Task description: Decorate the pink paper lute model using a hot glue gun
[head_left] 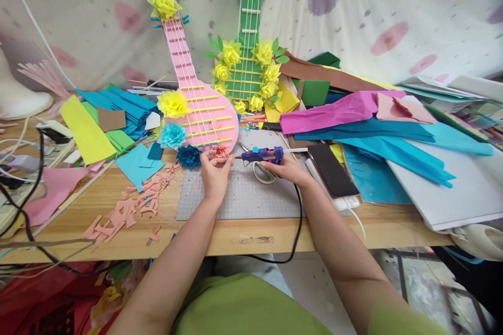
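Note:
My left hand (214,170) pinches a small pink paper flower (220,152) at the lower edge of a pink paper guitar (200,107). My right hand (286,168) grips a blue glue gun (262,155), its nozzle pointing left toward the flower. Both hands work over a grey cutting mat (243,199). Yellow (173,103), light blue (172,135) and dark blue (189,156) paper flowers sit on the guitar's left side.
A green paper guitar (247,36) with yellow flowers leans behind. Pink paper scraps (129,207) lie left of the mat. A phone (330,169) rests to the right beside coloured paper sheets (373,120). Cables (23,204) run at the left.

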